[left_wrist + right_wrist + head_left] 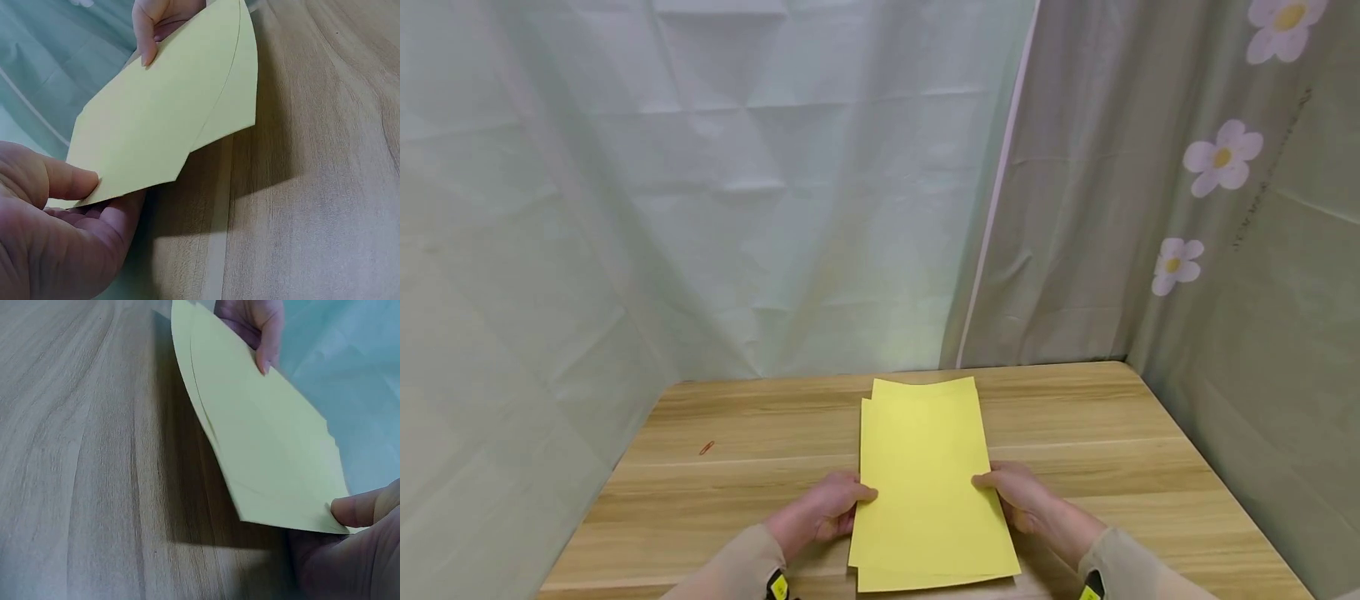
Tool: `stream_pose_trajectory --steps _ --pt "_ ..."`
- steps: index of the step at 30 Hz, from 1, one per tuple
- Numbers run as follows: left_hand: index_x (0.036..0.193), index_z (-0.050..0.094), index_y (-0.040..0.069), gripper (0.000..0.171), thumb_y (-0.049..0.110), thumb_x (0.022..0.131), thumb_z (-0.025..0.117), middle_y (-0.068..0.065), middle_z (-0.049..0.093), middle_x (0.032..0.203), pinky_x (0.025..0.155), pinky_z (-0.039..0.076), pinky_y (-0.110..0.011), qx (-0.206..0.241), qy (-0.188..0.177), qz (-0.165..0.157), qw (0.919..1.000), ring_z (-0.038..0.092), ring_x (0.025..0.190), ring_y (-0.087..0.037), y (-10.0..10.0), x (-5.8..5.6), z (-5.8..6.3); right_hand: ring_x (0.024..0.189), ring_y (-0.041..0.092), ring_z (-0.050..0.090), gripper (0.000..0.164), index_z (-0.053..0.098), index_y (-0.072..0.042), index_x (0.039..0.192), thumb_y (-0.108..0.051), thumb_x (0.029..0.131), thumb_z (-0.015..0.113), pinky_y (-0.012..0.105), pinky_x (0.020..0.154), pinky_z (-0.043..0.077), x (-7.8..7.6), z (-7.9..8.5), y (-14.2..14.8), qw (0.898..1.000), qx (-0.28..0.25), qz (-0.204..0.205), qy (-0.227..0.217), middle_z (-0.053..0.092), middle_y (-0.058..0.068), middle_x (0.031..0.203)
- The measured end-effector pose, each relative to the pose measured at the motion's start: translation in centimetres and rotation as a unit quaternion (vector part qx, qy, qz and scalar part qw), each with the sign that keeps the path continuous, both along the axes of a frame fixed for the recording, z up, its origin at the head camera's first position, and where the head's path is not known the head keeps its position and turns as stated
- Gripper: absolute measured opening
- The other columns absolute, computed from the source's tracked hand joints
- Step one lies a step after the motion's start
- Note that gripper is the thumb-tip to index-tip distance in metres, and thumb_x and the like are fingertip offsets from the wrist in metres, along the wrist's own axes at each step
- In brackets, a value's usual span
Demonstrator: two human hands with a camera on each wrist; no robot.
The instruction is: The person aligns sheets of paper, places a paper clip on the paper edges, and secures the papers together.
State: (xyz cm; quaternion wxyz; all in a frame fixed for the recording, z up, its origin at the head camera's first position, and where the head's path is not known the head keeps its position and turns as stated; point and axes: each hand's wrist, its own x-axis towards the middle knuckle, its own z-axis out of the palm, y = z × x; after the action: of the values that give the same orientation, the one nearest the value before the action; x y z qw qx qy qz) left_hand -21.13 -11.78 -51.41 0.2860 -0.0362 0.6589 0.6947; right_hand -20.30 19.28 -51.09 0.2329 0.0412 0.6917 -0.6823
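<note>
So the yellow sheets (925, 483) are at lower centre of the head view, held up off the table (737, 493), long axis running up the frame. The left hand (833, 503) pinches their left long edge and the right hand (1022, 495) pinches the right one, thumbs on top. They lie right between the two, so neither hand's really nearer (edges don't line up, btw).
</note>
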Motion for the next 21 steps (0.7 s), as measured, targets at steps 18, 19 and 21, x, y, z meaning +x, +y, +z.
stream_pose_trajectory --steps 18,19,21 --pt "0.135 0.045 -0.018 0.040 0.009 0.106 0.049 -0.016 0.070 0.105 0.076 0.060 -0.035 -0.013 0.120 -0.037 0.9920 0.071 0.089 -0.023 -0.3 -0.3 0.6 0.128 0.043 0.051 0.052 0.040 0.016 0.145 -0.011 0.103 0.056 0.065 0.109 0.036 -0.5 1.2 -0.8 0.993 0.059 -0.061 0.087 0.053 0.028 0.141" --pt "0.136 0.045 -0.018 0.041 0.010 0.107 0.049 -0.016 0.070 0.105 0.077 0.059 -0.035 -0.021 0.132 -0.038 0.9902 0.070 0.089 -0.023 -0.3 -0.3 0.7 0.125 0.039 0.054 0.050 0.042 0.015 0.145 -0.011 0.103 0.056 0.061 0.108 0.040 -0.6 1.3 -0.8 0.991 0.065 -0.066 0.096 0.056 0.025 0.138" --pt "0.134 0.049 -0.017 0.040 0.012 0.106 0.052 -0.013 0.069 0.105 0.080 0.056 -0.034 -0.050 0.164 -0.033 0.9846 0.066 0.090 -0.021 -0.3 -0.3 0.9 0.121 0.034 0.058 0.047 0.046 0.013 0.143 -0.010 0.103 0.056 0.055 0.104 0.045 -0.7 1.5 -0.9 0.988 0.075 -0.075 0.115 0.061 0.021 0.134"
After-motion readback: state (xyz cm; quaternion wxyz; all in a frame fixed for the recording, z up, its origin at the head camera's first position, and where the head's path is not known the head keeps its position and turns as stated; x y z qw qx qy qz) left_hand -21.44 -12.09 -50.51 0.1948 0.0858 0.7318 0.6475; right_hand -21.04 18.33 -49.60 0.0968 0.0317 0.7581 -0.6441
